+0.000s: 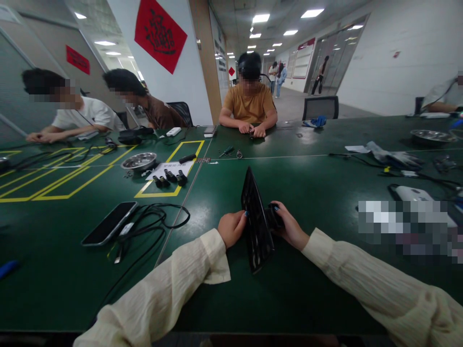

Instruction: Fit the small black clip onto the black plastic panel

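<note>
Sleeves: two cream sleeves (191, 260) came in from the lower corners, one to each hand.
Left hand: the left hand (231, 230) had curled fingers, with its thumb against the left face of the black panel (256, 226); one could not tell whether it gripped anything.
Right hand: the right hand (290, 226) was clamped on a dark part (275, 217) at the other side of the panel.
Panel: it stood steeply tilted between the two hands, which were apart, at the near middle of the green table (311, 178).
Left of the hands: a phone (110, 223) lay with its dark screen up, and a black cable (142, 217) was looped just beside it.
Farther left: several short black cylinders (182, 178) stood on and beside a white paper (164, 168), and a metal bowl (139, 160) was near them.
Right side: pale gloves (392, 155) lay well apart from the hands.
Beyond the panel: there was a small screwdriver (227, 151) on the table.
Opposite side: a co-worker in a mustard shirt (249, 103) sat with both hands near together on the table.
Background: a red diamond sheet (161, 36) hung on a white column (197, 91).
</note>
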Demonstrator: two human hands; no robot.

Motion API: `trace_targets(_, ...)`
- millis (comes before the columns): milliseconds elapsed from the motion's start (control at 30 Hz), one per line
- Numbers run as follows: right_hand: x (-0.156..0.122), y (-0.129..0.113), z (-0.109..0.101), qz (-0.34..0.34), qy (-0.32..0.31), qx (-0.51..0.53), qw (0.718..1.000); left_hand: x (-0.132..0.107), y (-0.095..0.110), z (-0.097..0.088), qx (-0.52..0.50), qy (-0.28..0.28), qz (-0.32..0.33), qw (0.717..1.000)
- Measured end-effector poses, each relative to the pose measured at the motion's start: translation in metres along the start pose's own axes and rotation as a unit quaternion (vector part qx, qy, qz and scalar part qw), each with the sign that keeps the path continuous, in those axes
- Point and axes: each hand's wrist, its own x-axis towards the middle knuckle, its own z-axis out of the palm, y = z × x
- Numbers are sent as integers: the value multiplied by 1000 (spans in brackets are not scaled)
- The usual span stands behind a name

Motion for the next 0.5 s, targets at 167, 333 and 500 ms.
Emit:
trace_targets(167, -1, -1, 0, -2, 1, -5, 1000, 0, 0, 0, 0, -6, -7, 1000)
trace_targets(333, 0, 1, -1, -4, -7, -1, 1000, 0, 0, -1, -1, -7, 6, 1000)
trace_targets(500, 1, 2, -3, 0, -1, -2, 1000, -1, -3, 1, -22, -8, 13, 1000)
